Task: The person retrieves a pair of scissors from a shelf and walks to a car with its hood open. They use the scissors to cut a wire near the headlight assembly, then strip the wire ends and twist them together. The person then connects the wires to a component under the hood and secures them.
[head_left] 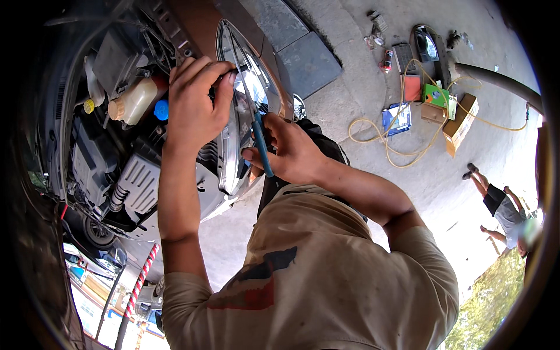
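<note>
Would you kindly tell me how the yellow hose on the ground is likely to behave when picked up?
The yellow hose would probably feel bendy and hang rather floppily, since it lies in loose, curving loops. Lifting it might also nudge the green box, as its loops pass close to it.

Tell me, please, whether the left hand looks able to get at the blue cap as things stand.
Probably yes: the left hand appears close to the blue cap, with nothing visible blocking the way, though depth is hard to judge.
</note>
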Action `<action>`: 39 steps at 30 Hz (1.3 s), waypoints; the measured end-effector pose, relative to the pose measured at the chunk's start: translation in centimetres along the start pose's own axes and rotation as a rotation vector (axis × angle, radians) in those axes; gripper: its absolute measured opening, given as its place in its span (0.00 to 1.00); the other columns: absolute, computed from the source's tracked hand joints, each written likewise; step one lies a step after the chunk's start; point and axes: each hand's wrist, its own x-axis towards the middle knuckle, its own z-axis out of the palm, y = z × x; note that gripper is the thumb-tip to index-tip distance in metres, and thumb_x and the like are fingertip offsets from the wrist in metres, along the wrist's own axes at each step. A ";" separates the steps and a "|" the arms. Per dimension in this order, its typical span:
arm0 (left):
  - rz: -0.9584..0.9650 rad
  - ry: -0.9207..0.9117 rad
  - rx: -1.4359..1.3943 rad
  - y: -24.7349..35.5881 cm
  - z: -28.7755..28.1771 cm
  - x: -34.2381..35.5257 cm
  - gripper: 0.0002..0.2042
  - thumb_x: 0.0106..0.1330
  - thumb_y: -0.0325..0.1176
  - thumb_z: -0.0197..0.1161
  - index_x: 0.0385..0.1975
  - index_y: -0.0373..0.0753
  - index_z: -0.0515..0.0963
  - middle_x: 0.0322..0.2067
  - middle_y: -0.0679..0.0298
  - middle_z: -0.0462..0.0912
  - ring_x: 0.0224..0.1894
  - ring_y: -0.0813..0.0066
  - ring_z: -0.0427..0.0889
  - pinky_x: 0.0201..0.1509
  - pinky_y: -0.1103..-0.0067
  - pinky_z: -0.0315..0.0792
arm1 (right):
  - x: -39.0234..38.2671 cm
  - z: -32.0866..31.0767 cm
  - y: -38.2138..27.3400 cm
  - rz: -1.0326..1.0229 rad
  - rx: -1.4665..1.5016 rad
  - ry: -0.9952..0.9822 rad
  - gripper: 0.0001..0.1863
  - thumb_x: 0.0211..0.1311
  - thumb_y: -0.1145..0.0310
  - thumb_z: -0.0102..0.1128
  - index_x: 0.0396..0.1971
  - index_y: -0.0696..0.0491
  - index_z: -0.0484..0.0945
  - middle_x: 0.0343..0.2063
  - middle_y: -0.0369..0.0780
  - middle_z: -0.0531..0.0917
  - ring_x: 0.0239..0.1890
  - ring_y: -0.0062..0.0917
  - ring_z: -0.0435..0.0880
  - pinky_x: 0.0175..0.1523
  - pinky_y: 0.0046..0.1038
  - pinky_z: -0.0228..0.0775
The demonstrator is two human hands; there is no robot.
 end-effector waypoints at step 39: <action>0.029 -0.118 -0.546 -2.1 0.3 1.8 0.10 0.67 0.36 0.51 0.33 0.35 0.73 0.29 0.63 0.74 0.35 0.68 0.69 0.44 0.77 0.62 | -0.7 0.8 2.4 -0.110 0.471 0.332 0.11 0.61 0.70 0.61 0.31 0.58 0.68 0.24 0.35 0.79 0.29 0.13 0.74 0.35 0.19 0.68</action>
